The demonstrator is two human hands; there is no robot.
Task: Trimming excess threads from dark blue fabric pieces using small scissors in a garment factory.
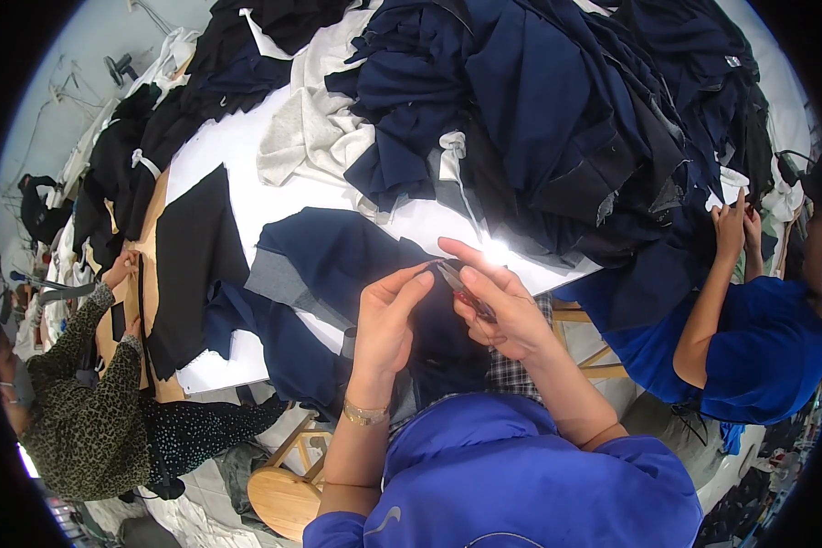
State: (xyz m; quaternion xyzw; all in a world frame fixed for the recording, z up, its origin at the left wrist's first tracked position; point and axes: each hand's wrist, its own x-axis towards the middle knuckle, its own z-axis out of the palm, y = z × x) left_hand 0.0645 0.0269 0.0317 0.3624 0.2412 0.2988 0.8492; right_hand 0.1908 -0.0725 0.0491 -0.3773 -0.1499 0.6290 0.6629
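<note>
My right hand is closed around a small pair of thread snips with reddish handles, its index finger stretched out past them. The blades point up and left toward my left fingertips. With thumb and index finger, my left hand pinches the edge of a navy cloth piece that hangs between my hands. What exactly lies at the fingertips is too small to make out. Beyond my left hand, more navy cloth lies on the white table, with a grey patch showing at its side.
A large heap of navy cloth fills the far side, beside a light grey cloth. A black panel lies to the left. Co-workers sit at left in a patterned top and at right in blue. A wooden stool stands below.
</note>
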